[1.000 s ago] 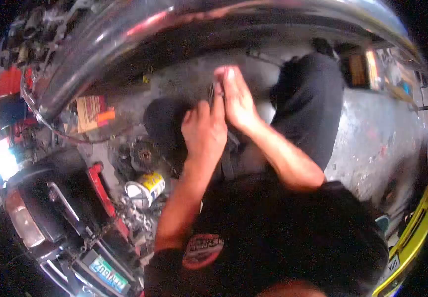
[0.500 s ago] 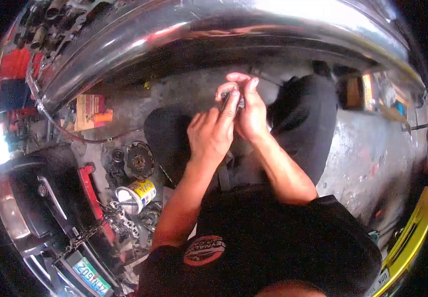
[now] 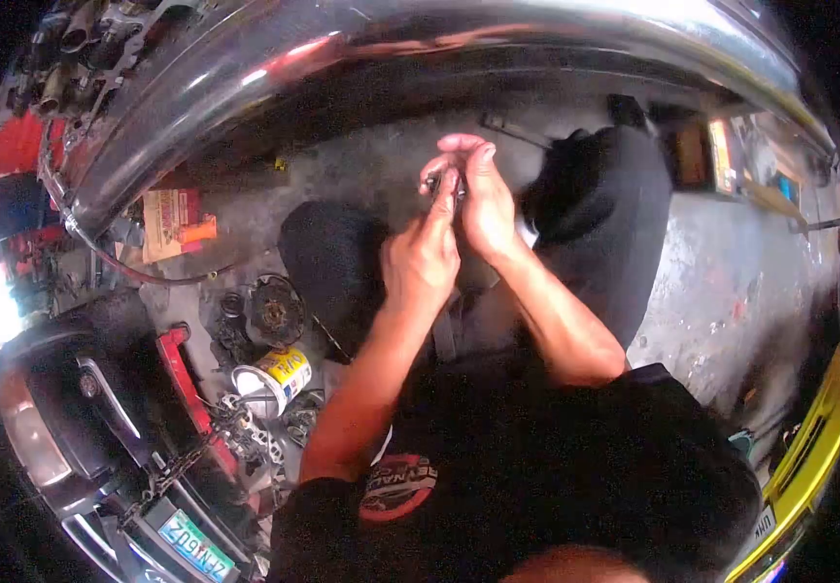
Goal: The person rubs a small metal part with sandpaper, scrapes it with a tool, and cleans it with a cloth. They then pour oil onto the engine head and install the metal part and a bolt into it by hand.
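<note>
My left hand (image 3: 423, 260) and my right hand (image 3: 488, 216) meet in front of my body, above the floor between my knees. A small dark metal part (image 3: 459, 190) sits between them, mostly hidden by the fingers, so its kind cannot be made out. The index finger of my left hand stretches over the part and presses against it. My right hand is cupped around its far side, with the fingers curled and the thumb raised.
A large shiny metal bumper (image 3: 400, 49) arches overhead. On the left lie a white and yellow bucket (image 3: 272, 381), a round clutch-like disc (image 3: 277, 313), a cardboard box (image 3: 160, 225) and a black car rear (image 3: 80, 418). A yellow car panel (image 3: 808, 447) stands at right.
Both hands have shifted slightly up and left, still together around the small part. My left fingers have drawn in more tightly. The view has tilted a little.
</note>
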Action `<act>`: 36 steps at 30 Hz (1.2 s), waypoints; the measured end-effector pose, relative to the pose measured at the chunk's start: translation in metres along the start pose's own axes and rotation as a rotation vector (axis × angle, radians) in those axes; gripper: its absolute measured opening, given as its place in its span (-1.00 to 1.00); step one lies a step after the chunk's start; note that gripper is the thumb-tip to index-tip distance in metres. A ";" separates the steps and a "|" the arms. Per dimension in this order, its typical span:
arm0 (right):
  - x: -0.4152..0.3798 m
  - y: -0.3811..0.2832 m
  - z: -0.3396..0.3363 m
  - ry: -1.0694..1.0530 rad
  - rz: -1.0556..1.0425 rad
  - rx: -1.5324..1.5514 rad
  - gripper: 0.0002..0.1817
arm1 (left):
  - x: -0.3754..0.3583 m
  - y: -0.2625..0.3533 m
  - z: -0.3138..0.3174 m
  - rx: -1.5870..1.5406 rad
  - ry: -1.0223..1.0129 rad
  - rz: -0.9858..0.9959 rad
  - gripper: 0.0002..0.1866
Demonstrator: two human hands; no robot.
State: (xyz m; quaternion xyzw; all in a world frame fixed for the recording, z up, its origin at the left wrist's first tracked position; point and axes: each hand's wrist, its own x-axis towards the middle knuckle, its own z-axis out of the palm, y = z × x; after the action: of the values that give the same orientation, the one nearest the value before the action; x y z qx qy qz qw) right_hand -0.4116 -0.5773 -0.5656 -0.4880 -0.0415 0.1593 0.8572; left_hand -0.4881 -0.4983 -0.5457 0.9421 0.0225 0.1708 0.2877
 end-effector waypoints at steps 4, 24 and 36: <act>-0.005 -0.013 -0.001 -0.022 0.102 0.156 -0.37 | 0.001 0.008 -0.024 -1.549 -0.478 -0.895 -0.60; 0.012 0.013 -0.005 0.036 -0.113 -0.099 -0.51 | 0.010 -0.015 0.000 0.315 -0.124 0.007 -0.45; 0.000 0.003 -0.011 0.024 -0.049 -0.125 -0.46 | 0.005 -0.020 0.009 0.304 -0.014 0.113 -0.46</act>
State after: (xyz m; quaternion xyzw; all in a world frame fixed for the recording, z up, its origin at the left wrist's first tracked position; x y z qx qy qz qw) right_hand -0.4096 -0.5852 -0.5744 -0.5413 -0.0529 0.1297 0.8291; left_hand -0.4792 -0.4863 -0.5623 0.9757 -0.0068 0.1747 0.1321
